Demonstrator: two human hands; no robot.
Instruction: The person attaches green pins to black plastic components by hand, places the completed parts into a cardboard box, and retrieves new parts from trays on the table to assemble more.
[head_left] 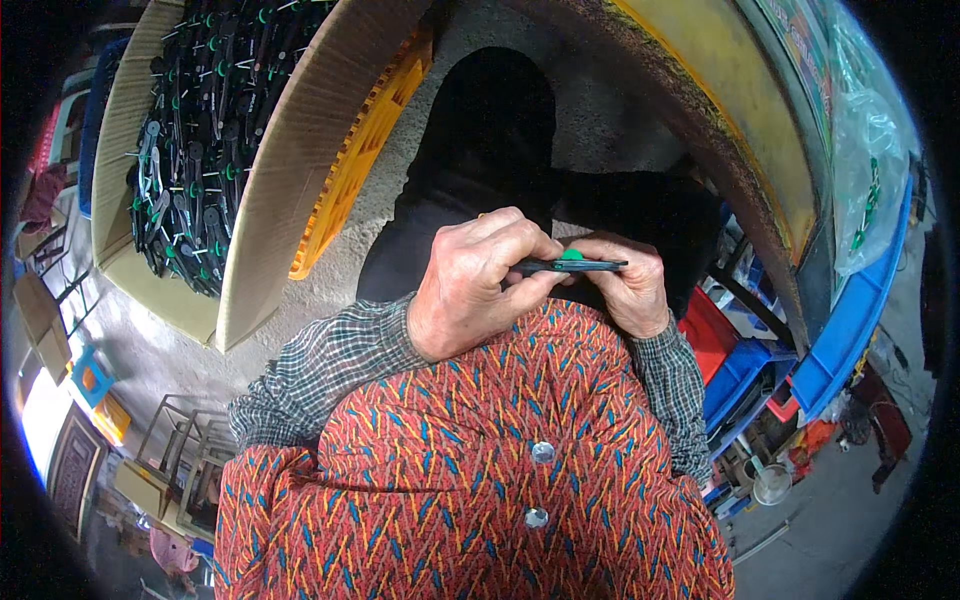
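Observation:
In front of my lap, my left hand [485, 275] pinches a slim black part [590, 266] between thumb and fingers. A round green piece [571, 256] sits on the upper side of this part, near its middle. My right hand [630, 285] closes around the other end, its fingertips beside the green piece and partly hidden behind the part. To the left stands an open cardboard box [290, 130] holding many similar black parts [205, 150] with green pieces and thin metal pins.
A yellow plastic crate [345, 165] stands against the box's right side. At the right, a worn table edge [720, 115] curves past my knee, with a clear plastic bag [868, 190] of green pieces by a blue tray [850, 330]. Red and blue bins [735, 385] sit below.

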